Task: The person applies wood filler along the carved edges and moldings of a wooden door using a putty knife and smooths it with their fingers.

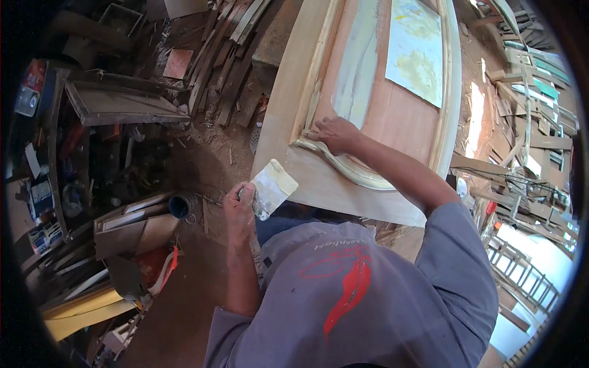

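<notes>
My left hand [239,205] is closed on the edge of a small flat board [274,189], off-white and smeared with cream putty. It holds the board tilted beside the near edge of a wooden door panel [279,132]. My right hand [336,134] reaches over the panel and rests at the corner of its raised moulding [353,172]. Those fingers are curled down against the wood, and whatever they may pinch is hidden. A pale putty-coloured band [357,58] runs along the inner panel. To its right lies a white sheet [416,55] with yellowish smears.
Long wood strips [230,46] are piled beyond the panel on the left. A cluttered shelf with a wooden frame [126,104] stands at far left, above a blue container [179,207]. Scrap boards [512,110] and a ladder-like frame [521,270] fill the right side.
</notes>
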Motion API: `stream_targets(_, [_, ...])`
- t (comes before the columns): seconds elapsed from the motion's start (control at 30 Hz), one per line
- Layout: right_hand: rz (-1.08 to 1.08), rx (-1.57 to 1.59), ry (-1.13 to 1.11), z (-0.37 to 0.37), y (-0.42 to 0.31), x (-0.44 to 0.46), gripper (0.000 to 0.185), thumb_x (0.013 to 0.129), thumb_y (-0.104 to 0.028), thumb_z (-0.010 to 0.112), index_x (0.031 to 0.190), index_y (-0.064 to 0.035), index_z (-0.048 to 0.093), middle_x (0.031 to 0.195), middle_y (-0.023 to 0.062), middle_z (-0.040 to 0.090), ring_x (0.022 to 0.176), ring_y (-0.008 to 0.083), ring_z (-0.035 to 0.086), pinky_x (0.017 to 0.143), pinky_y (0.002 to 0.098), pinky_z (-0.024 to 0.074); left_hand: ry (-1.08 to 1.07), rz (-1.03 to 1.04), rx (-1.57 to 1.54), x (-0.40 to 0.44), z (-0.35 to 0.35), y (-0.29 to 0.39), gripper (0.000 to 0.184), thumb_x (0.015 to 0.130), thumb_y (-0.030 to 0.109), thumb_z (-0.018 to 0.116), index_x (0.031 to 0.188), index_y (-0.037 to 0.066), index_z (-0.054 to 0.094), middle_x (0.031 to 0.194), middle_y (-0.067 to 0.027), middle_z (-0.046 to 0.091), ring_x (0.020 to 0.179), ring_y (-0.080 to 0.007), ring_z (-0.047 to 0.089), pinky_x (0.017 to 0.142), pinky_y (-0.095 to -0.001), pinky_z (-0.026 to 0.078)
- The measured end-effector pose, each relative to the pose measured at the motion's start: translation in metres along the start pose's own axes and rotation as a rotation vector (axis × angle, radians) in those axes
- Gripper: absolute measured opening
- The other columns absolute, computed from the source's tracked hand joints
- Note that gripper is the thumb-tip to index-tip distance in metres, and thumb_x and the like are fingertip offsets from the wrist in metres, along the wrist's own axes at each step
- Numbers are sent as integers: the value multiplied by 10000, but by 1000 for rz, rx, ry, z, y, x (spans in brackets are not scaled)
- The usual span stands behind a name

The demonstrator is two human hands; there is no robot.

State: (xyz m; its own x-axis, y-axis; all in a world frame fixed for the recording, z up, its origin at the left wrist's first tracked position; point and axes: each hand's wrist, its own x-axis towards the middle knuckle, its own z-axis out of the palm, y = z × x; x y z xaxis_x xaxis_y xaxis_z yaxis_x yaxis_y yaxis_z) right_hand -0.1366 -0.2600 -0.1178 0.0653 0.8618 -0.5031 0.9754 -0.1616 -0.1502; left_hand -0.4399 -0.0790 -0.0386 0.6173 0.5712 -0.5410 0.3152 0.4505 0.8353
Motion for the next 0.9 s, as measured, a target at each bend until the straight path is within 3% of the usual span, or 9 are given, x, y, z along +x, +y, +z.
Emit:
stream_targets(0.23, [-48,-126,-88,8,9,-22,467,996,-175,557,1440,-296,635,1085,116,633,1067,309,673,793,433,567,32,28,-108,-14,9,-3,178,1040,176,692,971,17,732,893,28,692,754,-38,597,681,-224,485])
stream_targets(0.33, [-29,-45,-30,35,10,-55,276,987,-199,587,1215,-213,741,1052,115,659,1037,311,698,801,447,579,5,48,-145,-15,10,-10,181,1042,178,693,961,20,729,882,36,682,750,-36,590,677,-220,478])
stream_targets(0.43, [-92,-56,-95,40,9,-84,277,961,-200,627,1205,-214,758,1041,117,658,1023,311,697,803,447,574,0,44,-135,-14,11,-17,179,1042,180,695,967,21,732,878,44,674,752,-32,580,679,-213,467])
stream_targets(0.57, [-60,154,-60,18,19,-85,386,897,-196,681,1274,-252,737,1051,141,650,1046,328,686,803,451,566,-6,53,-163,-17,18,-17,178,1042,184,699,991,18,740,878,51,669,760,-31,570,681,-214,459])
stream_targets(0.67, [8,110,51,-4,13,-55,497,883,-180,684,1367,-292,693,1070,145,647,1046,328,686,807,448,568,6,70,-133,-18,17,-24,178,1041,183,702,1006,13,743,886,47,674,766,-31,574,683,-220,465])
stream_targets(0.9, [32,5,63,-1,-1,-10,605,883,-102,642,1452,-309,638,1114,141,636,1093,317,664,837,453,558,22,73,-83,-30,20,-19,198,1048,191,691,992,7,738,883,44,673,762,-31,573,679,-223,465])
